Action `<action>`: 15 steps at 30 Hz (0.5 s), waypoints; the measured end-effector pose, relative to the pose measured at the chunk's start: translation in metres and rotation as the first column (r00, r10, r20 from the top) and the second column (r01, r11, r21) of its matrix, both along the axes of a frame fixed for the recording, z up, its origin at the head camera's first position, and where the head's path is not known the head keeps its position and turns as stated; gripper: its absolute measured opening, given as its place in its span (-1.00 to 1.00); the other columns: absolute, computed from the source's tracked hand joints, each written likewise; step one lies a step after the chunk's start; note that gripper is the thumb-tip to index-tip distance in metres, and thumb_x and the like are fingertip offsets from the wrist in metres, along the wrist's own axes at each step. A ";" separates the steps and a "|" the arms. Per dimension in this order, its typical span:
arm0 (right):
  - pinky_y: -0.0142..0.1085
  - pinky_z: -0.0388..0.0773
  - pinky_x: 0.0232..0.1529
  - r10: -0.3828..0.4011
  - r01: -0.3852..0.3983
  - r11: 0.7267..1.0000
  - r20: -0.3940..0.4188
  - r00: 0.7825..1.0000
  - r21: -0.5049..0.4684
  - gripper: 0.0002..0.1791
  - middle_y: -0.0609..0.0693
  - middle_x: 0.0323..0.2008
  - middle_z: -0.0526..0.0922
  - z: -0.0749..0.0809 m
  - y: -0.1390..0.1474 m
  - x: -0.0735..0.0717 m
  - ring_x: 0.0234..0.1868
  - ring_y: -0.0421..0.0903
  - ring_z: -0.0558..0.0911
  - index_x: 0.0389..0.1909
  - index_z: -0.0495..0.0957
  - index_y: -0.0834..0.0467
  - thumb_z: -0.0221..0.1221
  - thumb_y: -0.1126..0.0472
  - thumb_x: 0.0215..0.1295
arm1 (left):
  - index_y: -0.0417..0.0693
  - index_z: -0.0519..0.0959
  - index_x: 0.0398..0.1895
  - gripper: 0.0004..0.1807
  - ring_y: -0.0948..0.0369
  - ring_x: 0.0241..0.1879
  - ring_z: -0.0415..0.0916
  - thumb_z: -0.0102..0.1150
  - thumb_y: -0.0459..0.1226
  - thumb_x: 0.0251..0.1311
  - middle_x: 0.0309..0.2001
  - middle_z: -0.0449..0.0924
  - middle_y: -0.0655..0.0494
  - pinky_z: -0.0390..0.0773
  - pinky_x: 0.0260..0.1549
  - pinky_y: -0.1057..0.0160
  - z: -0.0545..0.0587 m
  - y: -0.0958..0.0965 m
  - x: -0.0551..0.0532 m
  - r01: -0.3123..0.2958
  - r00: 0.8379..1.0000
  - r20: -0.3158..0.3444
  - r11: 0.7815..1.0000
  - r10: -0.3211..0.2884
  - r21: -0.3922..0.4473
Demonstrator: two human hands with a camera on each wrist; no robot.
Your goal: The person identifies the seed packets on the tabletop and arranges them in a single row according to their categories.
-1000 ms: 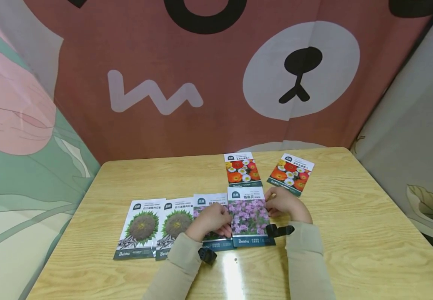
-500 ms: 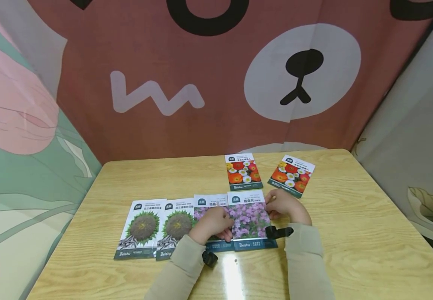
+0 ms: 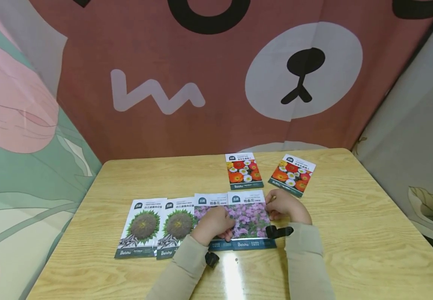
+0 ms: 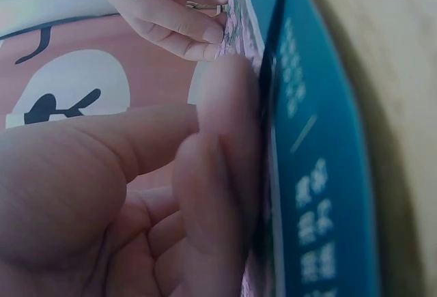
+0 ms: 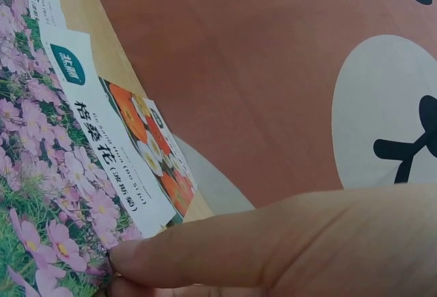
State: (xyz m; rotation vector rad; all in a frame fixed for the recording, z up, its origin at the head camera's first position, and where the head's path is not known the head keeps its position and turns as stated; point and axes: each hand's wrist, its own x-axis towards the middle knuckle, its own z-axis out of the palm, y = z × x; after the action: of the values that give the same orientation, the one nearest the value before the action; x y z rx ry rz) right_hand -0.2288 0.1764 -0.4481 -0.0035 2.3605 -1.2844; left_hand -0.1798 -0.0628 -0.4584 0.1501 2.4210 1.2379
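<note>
A wood-grain table (image 3: 355, 233) has rounded far corners and a streak of glare (image 3: 233, 275) on its near part. Behind the table hangs a reddish-brown cloth (image 3: 201, 133) printed with a cartoon animal muzzle (image 3: 304, 75) and pale zigzag (image 3: 156, 92); left of the table, a pink-flower-printed cloth (image 3: 17, 166); right, a grey leaf-printed one.

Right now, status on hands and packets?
Right hand pinches right pink packet by its edge. Left hand partly covers left pink packet. Two poppy packets lie beyond.
</note>
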 end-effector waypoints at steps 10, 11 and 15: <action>-0.30 0.63 -0.48 -0.011 0.011 1.000 0.016 1.000 0.018 -0.94 0.10 -0.46 0.57 0.001 -0.001 0.000 -0.57 -0.11 0.61 -0.22 0.48 0.37 0.14 0.43 0.37 | -0.24 0.52 -0.58 -0.70 0.23 -0.75 0.54 0.20 -0.37 0.36 -0.71 0.60 0.01 0.62 -0.63 0.27 -0.001 0.000 0.002 -0.004 1.000 -0.008 1.000 0.004 0.010; -0.30 0.62 -0.48 -0.010 0.010 1.000 0.016 1.000 0.021 -0.93 0.10 -0.45 0.57 0.001 -0.001 0.000 -0.57 -0.10 0.61 -0.21 0.48 0.38 0.13 0.43 0.37 | -0.24 0.52 -0.56 -0.72 0.23 -0.75 0.54 0.20 -0.38 0.36 -0.71 0.60 0.01 0.62 -0.63 0.27 -0.001 0.000 0.002 -0.002 1.000 -0.012 1.000 0.002 0.007; -0.30 0.63 -0.48 -0.014 0.014 1.000 0.006 1.000 0.023 -0.96 0.10 -0.46 0.56 0.001 -0.001 0.001 -0.57 -0.10 0.60 -0.28 0.48 0.35 0.14 0.44 0.36 | -0.23 0.54 -0.54 -0.75 0.22 -0.74 0.54 0.22 -0.38 0.35 -0.69 0.60 0.00 0.61 -0.62 0.27 0.000 0.000 0.003 0.010 1.000 -0.028 1.000 -0.010 -0.013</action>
State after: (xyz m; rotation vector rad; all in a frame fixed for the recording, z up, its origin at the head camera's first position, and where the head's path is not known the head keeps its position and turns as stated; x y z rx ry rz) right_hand -0.2281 0.1750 -0.4475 0.0248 2.3734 -1.2625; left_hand -0.1767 -0.0624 -0.4584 0.1767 2.4488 1.2239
